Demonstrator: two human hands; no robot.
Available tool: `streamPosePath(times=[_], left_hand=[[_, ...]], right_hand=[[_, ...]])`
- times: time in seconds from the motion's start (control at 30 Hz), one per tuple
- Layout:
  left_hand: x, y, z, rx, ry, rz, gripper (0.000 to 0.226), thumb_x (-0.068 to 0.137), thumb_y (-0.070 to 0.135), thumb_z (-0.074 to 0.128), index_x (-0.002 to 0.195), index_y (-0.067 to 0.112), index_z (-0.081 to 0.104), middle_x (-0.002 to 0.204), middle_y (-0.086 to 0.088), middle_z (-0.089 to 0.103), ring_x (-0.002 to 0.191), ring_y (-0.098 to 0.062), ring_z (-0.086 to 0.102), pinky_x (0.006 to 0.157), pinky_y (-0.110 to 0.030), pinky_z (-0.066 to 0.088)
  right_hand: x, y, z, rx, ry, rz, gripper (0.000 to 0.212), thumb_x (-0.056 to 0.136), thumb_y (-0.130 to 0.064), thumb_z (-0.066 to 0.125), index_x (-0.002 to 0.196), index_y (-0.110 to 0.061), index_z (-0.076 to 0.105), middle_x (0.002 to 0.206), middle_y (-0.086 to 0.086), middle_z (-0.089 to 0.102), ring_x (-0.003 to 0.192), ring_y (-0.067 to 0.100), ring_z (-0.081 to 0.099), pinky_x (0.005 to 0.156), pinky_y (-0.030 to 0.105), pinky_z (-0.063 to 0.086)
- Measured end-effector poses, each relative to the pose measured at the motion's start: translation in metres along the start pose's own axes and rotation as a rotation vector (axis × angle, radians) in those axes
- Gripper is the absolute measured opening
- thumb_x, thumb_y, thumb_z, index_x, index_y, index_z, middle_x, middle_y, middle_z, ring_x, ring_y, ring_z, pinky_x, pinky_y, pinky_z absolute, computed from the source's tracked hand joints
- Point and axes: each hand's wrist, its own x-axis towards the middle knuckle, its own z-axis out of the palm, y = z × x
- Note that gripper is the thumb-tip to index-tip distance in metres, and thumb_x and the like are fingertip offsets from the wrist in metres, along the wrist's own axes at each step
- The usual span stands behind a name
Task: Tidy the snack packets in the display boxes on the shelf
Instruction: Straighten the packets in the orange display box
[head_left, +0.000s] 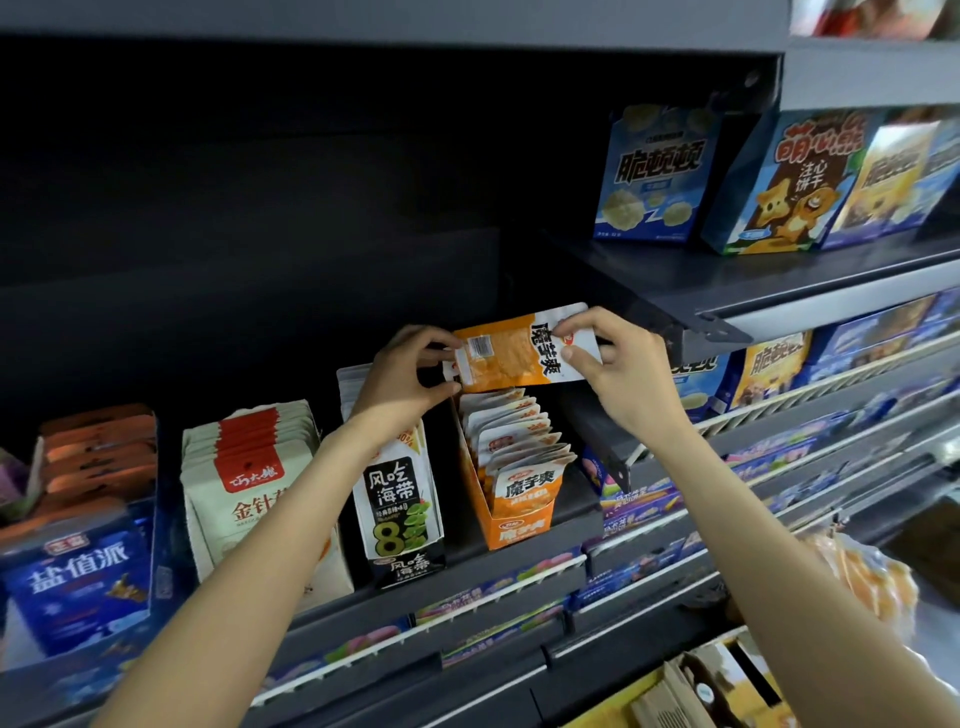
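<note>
Both forearms reach up and forward from the bottom of the view toward the dark shelf (519, 535). Left hand (402, 382) pinches the left end of an orange snack packet (519, 348) between thumb and curled fingers; right hand (621, 364) pinches the white right end in the same way, thumb on the front face. Packet is held flat and sideways, printed face toward the camera, clear of the shelf and directly above the rear of the orange display box (511, 499).

That box stands on the shelf with its front lip low. Matching packets stand in it in a row, leaning and fanned unevenly toward the front. Just left of it stands a black-and-white seaweed box (397, 514), then a white box with red-topped packets (249, 483), then a blue box (78, 571) at the far left. Blue biscuit cartons (660, 176) sit on a higher shelf to the right.

Assessment: the step in hand is the return of one loose packet to the orange display box; the seaweed box and others appear not yet attended to. The next move calls for turning the packet upright, aligning it with the row and lowering it into a gap behind the standing packets. Risk: the leaning row may tip further forward if pressed from behind.
</note>
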Motion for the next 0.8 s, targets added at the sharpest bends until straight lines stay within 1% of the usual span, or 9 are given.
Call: streamPosePath(times=[0.17,0.27,0.3,0.37,0.43,0.5,0.57,0.7,0.8], left_hand=[[-0.001,0.002,0.000,-0.008,0.002,-0.022,0.041,0.077,0.004,0.075,0.109,0.026,0.060,0.117,0.008,0.057,0.099,0.003,0.059,0.089,-0.016,0.046],[-0.002,0.004,0.000,-0.037,0.036,-0.072,0.033,0.082,0.011,0.071,0.106,0.031,0.061,0.098,0.015,0.063,0.093,0.009,0.058,0.078,-0.005,0.042],[-0.001,0.006,-0.001,-0.076,0.073,-0.083,0.029,0.084,0.010,0.069,0.104,0.030,0.062,0.094,0.016,0.064,0.090,0.008,0.059,0.077,-0.005,0.042],[0.002,0.011,-0.006,-0.196,0.150,-0.097,0.026,0.087,0.004,0.063,0.103,0.025,0.064,0.095,0.015,0.064,0.089,0.006,0.060,0.079,-0.008,0.045],[0.007,0.019,-0.013,-0.309,0.160,-0.122,0.026,0.089,0.000,0.059,0.104,0.020,0.066,0.098,0.012,0.065,0.087,0.005,0.061,0.078,-0.009,0.048],[0.010,0.025,-0.016,-0.359,0.083,-0.140,0.028,0.091,-0.002,0.054,0.106,0.018,0.065,0.098,0.006,0.066,0.086,0.003,0.062,0.076,-0.011,0.050],[0.011,0.025,-0.018,-0.310,0.001,-0.135,0.030,0.093,-0.003,0.049,0.106,0.019,0.065,0.099,0.005,0.066,0.089,0.002,0.061,0.078,-0.012,0.050],[0.007,0.019,-0.023,-0.120,-0.062,-0.084,0.028,0.095,0.002,0.048,0.108,0.022,0.062,0.104,0.010,0.065,0.094,0.006,0.058,0.082,-0.009,0.045],[0.006,0.012,-0.029,0.175,-0.126,-0.023,0.017,0.089,0.016,0.064,0.102,0.028,0.063,0.098,0.021,0.063,0.092,0.012,0.056,0.080,-0.005,0.039]], right_hand=[[0.000,0.003,0.001,-0.037,0.002,0.000,0.017,0.092,-0.012,0.061,0.104,-0.023,0.065,0.101,-0.014,0.066,0.072,-0.008,0.055,0.067,0.001,0.036],[-0.003,-0.002,-0.007,0.015,-0.056,-0.029,0.030,0.094,-0.004,0.050,0.112,-0.022,0.064,0.071,-0.003,0.062,0.047,0.000,0.045,0.049,0.008,0.031],[-0.003,-0.005,-0.013,0.092,-0.103,-0.037,0.037,0.095,0.002,0.044,0.115,-0.021,0.064,0.072,-0.002,0.062,0.049,-0.001,0.048,0.049,0.008,0.032],[-0.003,-0.010,-0.025,0.167,-0.198,-0.092,0.047,0.093,0.011,0.036,0.123,-0.015,0.061,0.101,-0.002,0.066,0.071,-0.011,0.058,0.060,0.006,0.040],[0.001,-0.015,-0.032,0.031,-0.196,-0.215,0.045,0.091,0.011,0.044,0.126,-0.013,0.059,0.112,-0.004,0.064,0.083,-0.012,0.060,0.062,0.011,0.047],[0.009,-0.014,-0.034,-0.070,-0.124,-0.311,0.037,0.087,0.001,0.062,0.121,-0.014,0.064,0.114,-0.002,0.065,0.101,0.000,0.060,0.078,0.023,0.053],[0.016,-0.013,-0.032,-0.088,-0.056,-0.384,0.030,0.082,-0.009,0.070,0.111,-0.013,0.069,0.108,0.000,0.067,0.101,0.008,0.060,0.085,0.025,0.051],[0.021,-0.021,-0.023,-0.253,0.186,-0.305,0.018,0.086,-0.029,0.069,0.090,-0.011,0.069,0.104,0.003,0.047,0.080,0.005,0.042,0.065,0.005,0.035],[0.024,-0.024,-0.020,-0.351,0.203,-0.283,0.022,0.091,-0.030,0.064,0.091,-0.008,0.066,0.110,0.010,0.052,0.066,0.015,0.053,0.066,0.024,0.042]])
